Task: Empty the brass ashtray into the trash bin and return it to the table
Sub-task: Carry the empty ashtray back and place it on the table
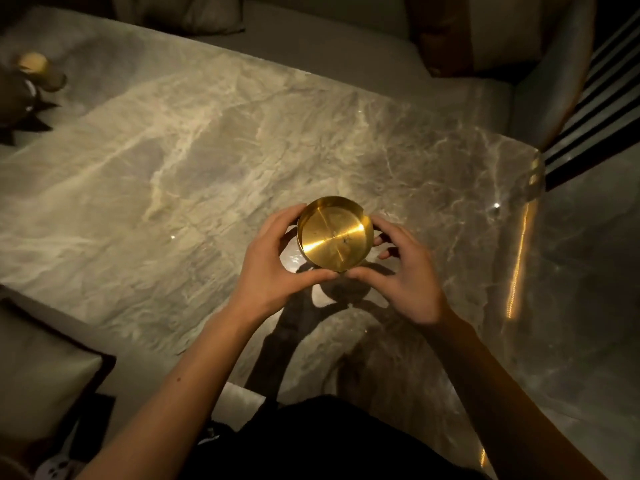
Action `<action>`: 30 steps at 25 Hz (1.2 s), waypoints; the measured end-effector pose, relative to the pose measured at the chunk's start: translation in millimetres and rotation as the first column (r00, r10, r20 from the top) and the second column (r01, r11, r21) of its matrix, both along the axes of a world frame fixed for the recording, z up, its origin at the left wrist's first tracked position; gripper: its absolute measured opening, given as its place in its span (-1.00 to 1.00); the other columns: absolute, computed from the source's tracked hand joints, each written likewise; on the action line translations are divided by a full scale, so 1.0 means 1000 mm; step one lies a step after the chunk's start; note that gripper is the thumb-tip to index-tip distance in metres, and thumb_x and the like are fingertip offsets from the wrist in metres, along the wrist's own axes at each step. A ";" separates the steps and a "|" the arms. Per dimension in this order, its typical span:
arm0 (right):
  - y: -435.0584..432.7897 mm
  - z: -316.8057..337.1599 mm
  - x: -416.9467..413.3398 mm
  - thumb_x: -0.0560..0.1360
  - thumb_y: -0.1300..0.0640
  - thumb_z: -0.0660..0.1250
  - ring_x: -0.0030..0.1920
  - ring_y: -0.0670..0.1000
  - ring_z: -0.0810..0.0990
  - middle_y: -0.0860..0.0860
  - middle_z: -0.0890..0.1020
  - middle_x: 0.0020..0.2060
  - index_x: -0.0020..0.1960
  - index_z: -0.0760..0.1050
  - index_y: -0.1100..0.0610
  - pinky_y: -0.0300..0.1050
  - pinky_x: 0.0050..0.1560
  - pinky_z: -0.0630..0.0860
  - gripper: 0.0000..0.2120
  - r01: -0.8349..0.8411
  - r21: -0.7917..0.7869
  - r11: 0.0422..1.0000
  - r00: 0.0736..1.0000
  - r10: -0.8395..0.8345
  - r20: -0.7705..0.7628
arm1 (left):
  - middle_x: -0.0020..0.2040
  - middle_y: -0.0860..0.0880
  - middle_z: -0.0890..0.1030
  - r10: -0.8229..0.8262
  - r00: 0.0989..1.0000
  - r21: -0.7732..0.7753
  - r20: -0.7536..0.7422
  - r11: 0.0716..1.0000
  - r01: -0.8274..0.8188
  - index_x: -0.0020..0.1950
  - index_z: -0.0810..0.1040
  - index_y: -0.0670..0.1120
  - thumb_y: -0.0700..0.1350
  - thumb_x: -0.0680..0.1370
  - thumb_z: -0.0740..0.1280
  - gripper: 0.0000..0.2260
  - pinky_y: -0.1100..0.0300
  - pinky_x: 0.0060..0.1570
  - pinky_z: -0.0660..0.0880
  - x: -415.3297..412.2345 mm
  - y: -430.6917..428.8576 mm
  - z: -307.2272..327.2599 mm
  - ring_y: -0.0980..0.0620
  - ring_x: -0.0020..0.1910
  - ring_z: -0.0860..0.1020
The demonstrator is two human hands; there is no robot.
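Note:
A round brass ashtray with a shiny flat bottom and a low wall is held above the grey marble table, near its front right part. A few tiny dark specks lie inside it. My left hand grips its left side, thumb under the near rim. My right hand cups its right side, thumb at the near rim, fingers curled behind. The ashtray's shadow falls on the marble just below it. No trash bin is in view.
A small candle-like holder and a dark spiky ornament stand at the table's far left. Cushioned seating runs behind the table. A striped rug lies at the right. A cushion sits at lower left.

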State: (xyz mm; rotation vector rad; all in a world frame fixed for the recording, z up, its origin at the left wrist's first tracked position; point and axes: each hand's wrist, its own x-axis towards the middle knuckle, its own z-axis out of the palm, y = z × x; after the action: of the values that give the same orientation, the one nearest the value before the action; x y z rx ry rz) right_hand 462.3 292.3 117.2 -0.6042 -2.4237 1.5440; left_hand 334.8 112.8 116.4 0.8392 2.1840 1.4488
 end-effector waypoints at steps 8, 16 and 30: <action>-0.035 0.005 -0.045 0.27 -0.07 0.55 0.09 -0.18 0.52 -0.18 0.53 0.16 0.38 0.40 -0.10 -0.32 0.00 0.50 -0.28 -0.172 -0.041 0.984 0.985 0.171 -0.030 | 0.32 0.18 0.47 0.231 0.973 -0.041 0.016 0.972 -0.230 0.44 0.39 0.09 0.18 0.17 0.62 -0.12 0.21 0.36 0.43 -0.006 -0.051 0.017 0.26 0.34 0.45; -0.126 -0.009 -0.157 0.27 -0.07 0.57 0.09 -0.22 0.50 -0.24 0.50 0.14 0.38 0.37 -0.16 -0.45 0.01 0.44 -0.27 -0.193 -0.037 0.980 0.981 0.193 0.003 | 0.30 0.26 0.46 0.255 0.965 -0.019 0.060 0.967 -0.255 0.42 0.40 0.13 0.17 0.15 0.63 -0.13 0.35 0.32 0.41 -0.113 -0.143 0.001 0.33 0.31 0.45; -0.348 -0.038 -0.387 0.27 -0.14 0.55 0.07 -0.15 0.54 -0.13 0.49 0.19 0.43 0.35 -0.05 -0.28 0.10 0.49 -0.21 -0.396 0.013 0.918 0.915 0.394 0.084 | 0.31 0.06 0.49 0.384 0.921 -0.075 0.064 0.922 -0.379 0.43 0.41 -0.05 0.03 0.19 0.64 -0.15 0.52 0.16 0.41 -0.314 -0.378 -0.042 0.40 0.23 0.47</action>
State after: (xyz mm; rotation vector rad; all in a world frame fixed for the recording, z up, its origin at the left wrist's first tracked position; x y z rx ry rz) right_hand 75.6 -55.3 78.9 -0.1731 -2.7532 1.6450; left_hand 20.9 -265.1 74.5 0.3361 2.4113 1.5453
